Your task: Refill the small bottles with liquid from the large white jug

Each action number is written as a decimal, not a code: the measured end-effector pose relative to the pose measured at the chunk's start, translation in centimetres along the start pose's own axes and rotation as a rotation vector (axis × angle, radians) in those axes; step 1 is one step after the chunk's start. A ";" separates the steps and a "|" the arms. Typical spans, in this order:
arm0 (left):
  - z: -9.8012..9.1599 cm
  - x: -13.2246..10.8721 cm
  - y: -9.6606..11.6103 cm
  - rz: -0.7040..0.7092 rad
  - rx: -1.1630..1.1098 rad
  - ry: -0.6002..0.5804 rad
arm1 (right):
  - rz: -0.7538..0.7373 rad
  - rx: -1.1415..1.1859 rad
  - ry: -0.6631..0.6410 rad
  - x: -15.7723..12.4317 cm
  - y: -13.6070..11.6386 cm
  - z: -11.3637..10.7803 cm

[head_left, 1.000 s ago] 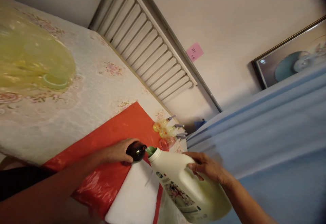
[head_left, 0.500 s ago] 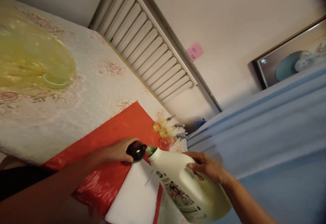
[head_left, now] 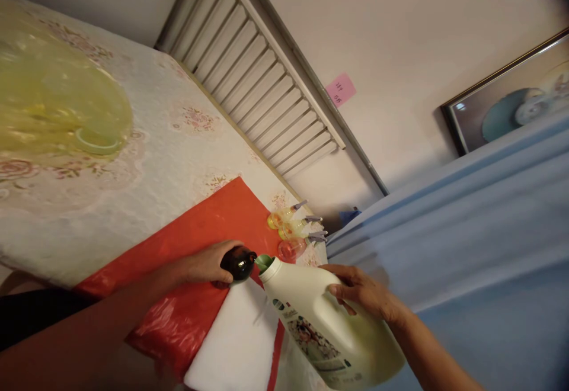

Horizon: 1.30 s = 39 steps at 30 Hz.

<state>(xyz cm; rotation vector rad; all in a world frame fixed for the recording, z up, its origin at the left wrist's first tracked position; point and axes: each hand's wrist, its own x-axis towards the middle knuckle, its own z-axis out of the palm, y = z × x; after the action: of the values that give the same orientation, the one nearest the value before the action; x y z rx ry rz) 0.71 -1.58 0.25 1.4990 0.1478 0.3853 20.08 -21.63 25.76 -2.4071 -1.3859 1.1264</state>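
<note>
My left hand [head_left: 213,263] is wrapped round a small dark brown bottle [head_left: 240,265], its narrow neck turned to the right. My right hand [head_left: 360,290] grips the handle of a large cream jug [head_left: 311,314] with a flower label. The jug is tilted, its green spout [head_left: 264,262] right at the mouth of the dark bottle. Whether liquid runs between them I cannot tell. Below both lies a folded white cloth [head_left: 235,343] on a red plastic sheet [head_left: 208,219].
Several small clear bottles [head_left: 291,228] with grey tops stand beyond the sheet. A yellow translucent bag [head_left: 57,95] lies on the flowered tablecloth [head_left: 164,160] at left. A radiator [head_left: 262,77] runs along the wall. Blue fabric [head_left: 480,231] hangs at right.
</note>
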 end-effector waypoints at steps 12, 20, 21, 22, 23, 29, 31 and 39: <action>-0.1 0.1 -0.1 0.006 0.032 -0.005 | -0.012 -0.008 0.005 0.0 -0.2 0.0; -0.1 0.0 0.1 0.005 0.028 -0.003 | -0.024 -0.010 -0.006 0.0 -0.1 -0.1; -0.1 0.0 0.2 0.007 0.028 0.000 | -0.020 -0.015 -0.004 0.0 -0.1 -0.1; -0.1 -0.1 0.3 0.008 0.026 0.001 | -0.015 -0.019 -0.003 0.0 -0.1 -0.1; -0.1 -0.1 0.4 0.009 0.019 0.001 | -0.011 -0.024 -0.002 0.1 -0.1 -0.2; 0.0 -0.1 0.1 0.002 -0.040 -0.011 | -0.018 -0.020 -0.013 0.0 -0.4 -0.1; 0.1 0.0 -0.1 -0.002 -0.042 -0.008 | -0.026 -0.015 -0.013 -0.1 -0.6 -0.1; 0.0 0.2 -0.3 0.011 0.002 -0.013 | -0.024 -0.012 -0.008 -0.1 -0.7 -0.1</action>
<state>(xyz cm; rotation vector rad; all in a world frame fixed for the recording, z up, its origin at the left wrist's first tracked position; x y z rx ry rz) 0.91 -1.49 -0.01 1.5048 0.1305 0.3842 19.68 -21.28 26.16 -2.3900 -1.4244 1.1267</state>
